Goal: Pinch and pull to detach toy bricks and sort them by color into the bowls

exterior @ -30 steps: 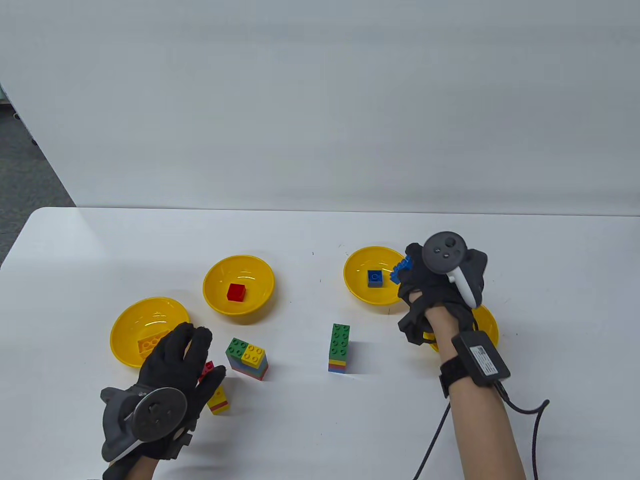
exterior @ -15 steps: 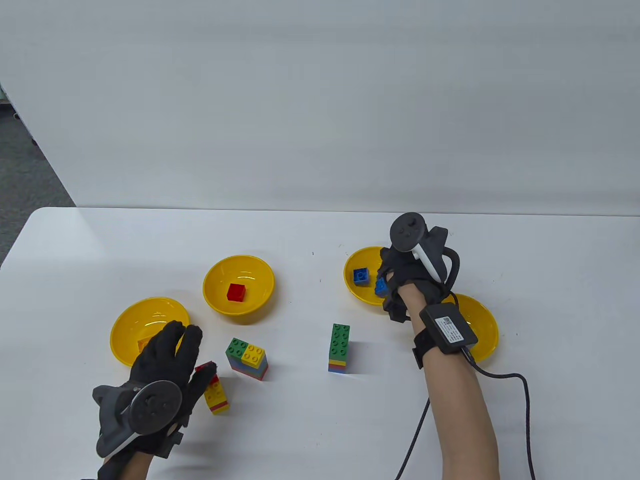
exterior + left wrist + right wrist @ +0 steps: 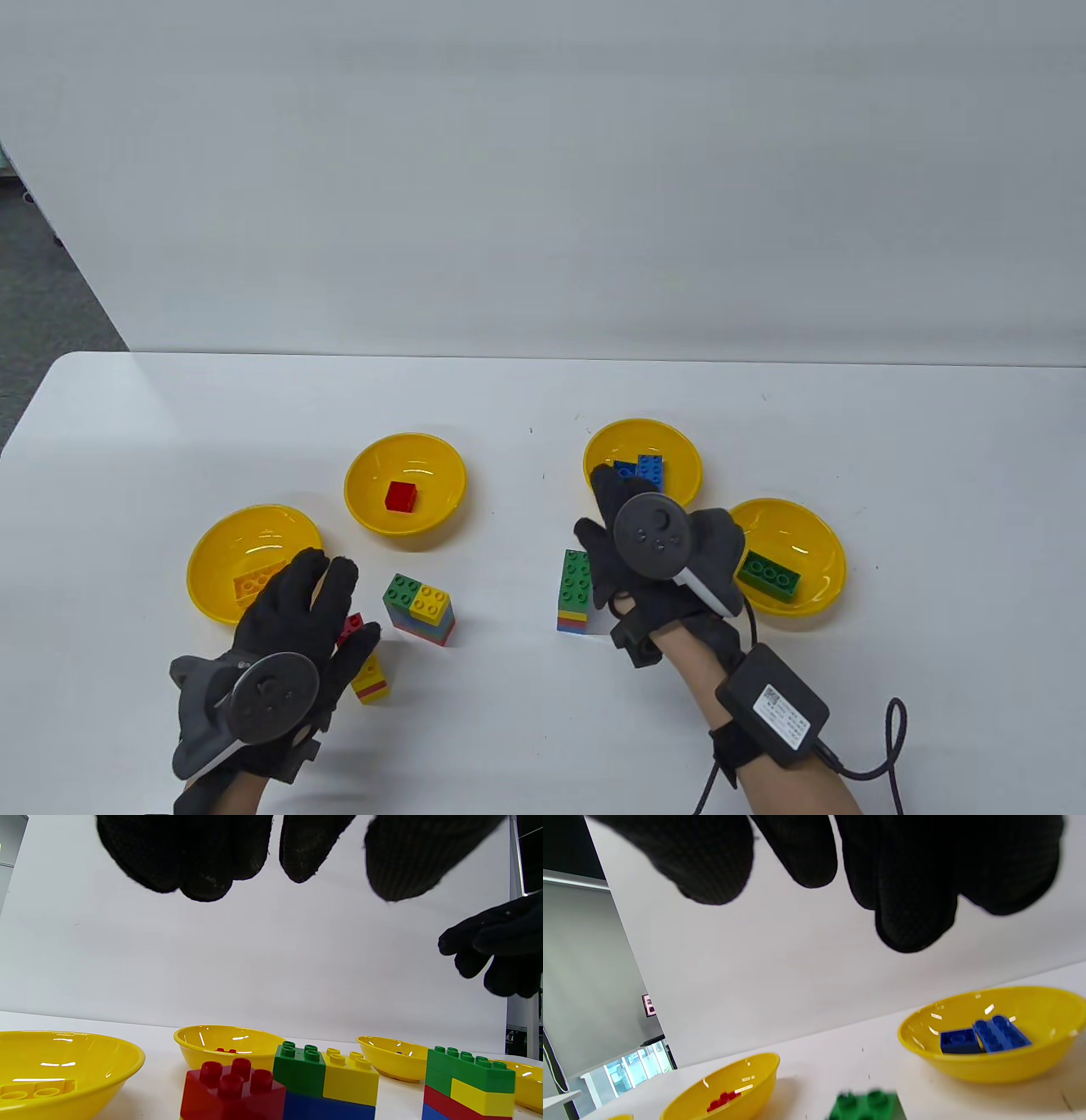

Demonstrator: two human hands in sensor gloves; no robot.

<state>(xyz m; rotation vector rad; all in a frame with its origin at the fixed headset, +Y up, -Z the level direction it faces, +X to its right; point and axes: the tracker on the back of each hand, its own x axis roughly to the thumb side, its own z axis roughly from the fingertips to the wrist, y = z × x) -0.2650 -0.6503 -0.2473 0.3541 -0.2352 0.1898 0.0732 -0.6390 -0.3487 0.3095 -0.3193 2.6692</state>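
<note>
My right hand point(image 3: 645, 552), fingers relaxed and empty, hovers beside the upright green-topped stack point(image 3: 576, 592). My left hand point(image 3: 293, 624), also empty, hovers over the red-topped stack point(image 3: 365, 662).

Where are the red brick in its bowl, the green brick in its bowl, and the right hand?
red brick point(image 3: 400, 496), table view, top face
green brick point(image 3: 768, 575), table view, studded top
right hand point(image 3: 632, 552), table view, back of glove

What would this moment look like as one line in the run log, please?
right hand: open, over tall stack | left hand: open, over red brick | blue bowl: two bricks
</note>
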